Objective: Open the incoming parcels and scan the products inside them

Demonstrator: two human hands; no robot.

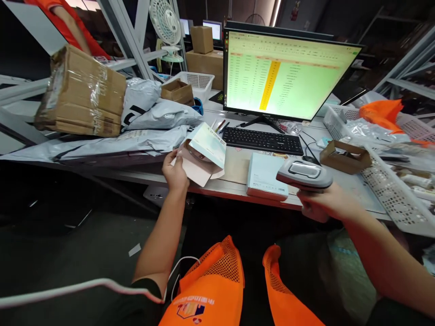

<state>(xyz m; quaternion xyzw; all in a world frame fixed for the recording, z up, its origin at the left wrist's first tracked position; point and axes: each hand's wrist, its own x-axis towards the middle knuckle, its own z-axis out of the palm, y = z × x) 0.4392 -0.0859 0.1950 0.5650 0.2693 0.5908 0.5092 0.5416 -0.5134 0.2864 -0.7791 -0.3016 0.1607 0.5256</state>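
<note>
My left hand (175, 171) grips a small opened carton (203, 153) with a pale green top and pinkish flaps, held just above the desk's front edge. My right hand (321, 203) is closed round the handle of a grey barcode scanner (303, 173), its head pointing left toward the carton. Between the two hands a flat pale green box (265, 176) lies on the white desk (234, 168). My orange mesh vest shows at the bottom.
A black keyboard (262, 140) and a lit monitor (285, 74) with a spreadsheet stand behind. Grey mailer bags (159, 115) and a taped cardboard box (81, 94) pile at left. White baskets (394, 194) and a small brown tray (345, 156) sit right. Another person's orange sleeve (73, 22) is top left.
</note>
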